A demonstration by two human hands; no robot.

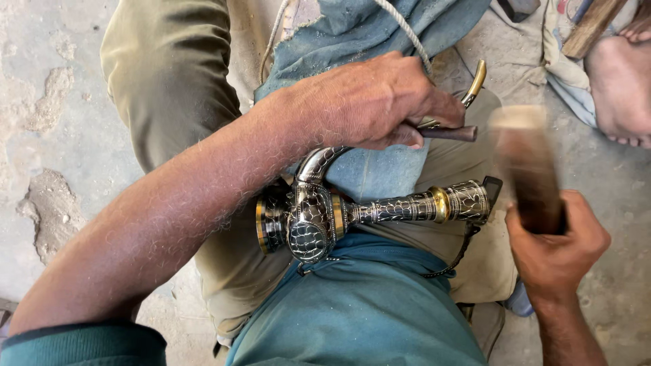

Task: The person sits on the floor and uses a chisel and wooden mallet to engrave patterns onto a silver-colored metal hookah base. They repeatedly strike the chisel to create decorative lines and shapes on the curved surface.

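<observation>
Lower right of the frame, I saw the right hand (pixel 553 247) clenched around a blurred wooden mallet (pixel 525 166). At centre, an engraved metal horn (pixel 369 210) lay across the lap. Above it, the left hand (pixel 380 102) pinched a dark punch (pixel 447 133).

left hand (pixel 380 102) gripping punch (pixel 447 133), right hand (pixel 553 247) gripping mallet (pixel 525 169)

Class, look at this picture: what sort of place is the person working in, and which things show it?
Probably a floor-level metal craft workshop. An engraved metal pipe piece lies across the lap, the left hand holds a punch, the right hand grips a mallet, and the concrete floor is worn.
</observation>
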